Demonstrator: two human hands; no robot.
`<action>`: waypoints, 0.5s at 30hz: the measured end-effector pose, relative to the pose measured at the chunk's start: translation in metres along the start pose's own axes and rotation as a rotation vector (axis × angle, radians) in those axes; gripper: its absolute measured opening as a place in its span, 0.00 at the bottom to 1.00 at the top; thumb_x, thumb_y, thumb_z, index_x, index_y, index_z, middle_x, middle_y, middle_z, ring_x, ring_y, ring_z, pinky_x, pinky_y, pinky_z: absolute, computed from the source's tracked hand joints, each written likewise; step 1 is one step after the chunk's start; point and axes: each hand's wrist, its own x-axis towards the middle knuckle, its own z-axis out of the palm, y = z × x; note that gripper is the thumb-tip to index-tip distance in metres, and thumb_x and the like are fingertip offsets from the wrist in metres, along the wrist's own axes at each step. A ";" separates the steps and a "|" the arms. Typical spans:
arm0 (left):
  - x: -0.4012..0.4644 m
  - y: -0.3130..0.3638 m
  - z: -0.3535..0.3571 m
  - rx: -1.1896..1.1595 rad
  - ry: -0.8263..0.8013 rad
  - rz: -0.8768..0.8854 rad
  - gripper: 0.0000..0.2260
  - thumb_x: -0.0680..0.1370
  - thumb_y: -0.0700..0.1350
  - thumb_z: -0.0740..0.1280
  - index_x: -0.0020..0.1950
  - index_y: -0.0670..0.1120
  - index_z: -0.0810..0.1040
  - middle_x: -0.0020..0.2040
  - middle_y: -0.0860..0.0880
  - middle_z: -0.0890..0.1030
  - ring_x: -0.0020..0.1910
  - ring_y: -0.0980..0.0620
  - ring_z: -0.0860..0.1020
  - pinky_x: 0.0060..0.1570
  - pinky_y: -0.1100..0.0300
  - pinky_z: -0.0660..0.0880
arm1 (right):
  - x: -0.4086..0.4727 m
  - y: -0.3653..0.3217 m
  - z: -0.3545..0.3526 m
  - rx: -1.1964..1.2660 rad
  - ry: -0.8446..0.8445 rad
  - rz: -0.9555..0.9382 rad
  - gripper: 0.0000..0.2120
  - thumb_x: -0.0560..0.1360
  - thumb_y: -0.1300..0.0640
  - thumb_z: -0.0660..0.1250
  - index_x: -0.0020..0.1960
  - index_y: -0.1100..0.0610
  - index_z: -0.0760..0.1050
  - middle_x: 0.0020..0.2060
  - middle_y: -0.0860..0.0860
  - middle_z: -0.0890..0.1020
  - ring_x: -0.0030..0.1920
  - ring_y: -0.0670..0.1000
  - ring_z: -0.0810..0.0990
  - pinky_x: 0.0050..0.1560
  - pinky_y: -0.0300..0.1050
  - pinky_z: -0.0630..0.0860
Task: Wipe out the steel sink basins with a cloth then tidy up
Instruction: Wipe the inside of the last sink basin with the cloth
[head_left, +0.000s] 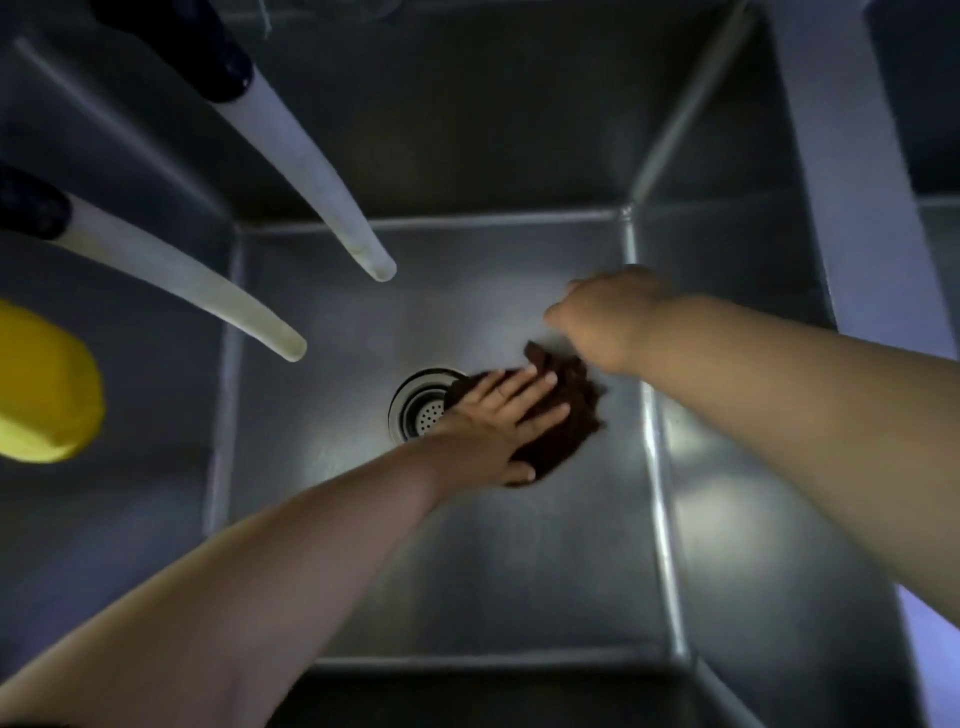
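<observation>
Steel sink basin (519, 571): deep, square, dimly lit, seen from straight above; bare metal floor with bright seams along the right wall. Drain strainer (418, 408): round, perforated, set in the basin floor, taken here as the landmark. Cloth (561, 415): dark brown, bunched, lying on the basin floor just right of the drain, its left edge overlapping the strainer rim. Left hand (498, 421): reaching in from the near-left, fingers straight and spread, palm pressed flat on top of the cloth, thumb tucked at the cloth's near edge. Right hand (602, 317): reaching in from the right, held beyond and to the right of the drain, above the far corner of the cloth; blurred, fingers pointing down and left, and whether they pinch the cloth or simply hang over it cannot be told. The two hands are apart, with the cloth between and under them. Two white hoses (306, 171) with dark fittings: hanging down into the basin beyond and left of the drain, open ends clear of the floor. Yellow object (47, 384): rounded, blurred, at the far left of the drain outside the basin wall; its kind cannot be told.
</observation>
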 end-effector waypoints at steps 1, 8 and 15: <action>0.011 -0.011 -0.006 -0.018 0.013 -0.071 0.38 0.75 0.63 0.59 0.76 0.58 0.38 0.77 0.48 0.35 0.75 0.46 0.36 0.68 0.51 0.31 | -0.003 0.005 -0.004 -0.003 -0.007 0.024 0.16 0.78 0.58 0.58 0.64 0.53 0.72 0.61 0.55 0.74 0.62 0.58 0.73 0.54 0.48 0.68; 0.008 -0.107 -0.025 -0.050 0.090 -0.454 0.35 0.78 0.62 0.55 0.77 0.54 0.38 0.77 0.43 0.38 0.76 0.42 0.39 0.72 0.47 0.41 | -0.009 0.019 0.000 0.034 -0.079 0.126 0.14 0.79 0.60 0.57 0.63 0.54 0.71 0.61 0.54 0.75 0.59 0.57 0.75 0.50 0.46 0.70; -0.112 -0.101 0.027 -0.041 -0.019 -0.555 0.35 0.78 0.59 0.55 0.74 0.53 0.35 0.76 0.41 0.35 0.74 0.42 0.35 0.71 0.46 0.38 | -0.003 0.018 -0.003 0.142 -0.091 0.128 0.18 0.79 0.57 0.57 0.68 0.52 0.70 0.66 0.53 0.73 0.63 0.57 0.74 0.62 0.54 0.73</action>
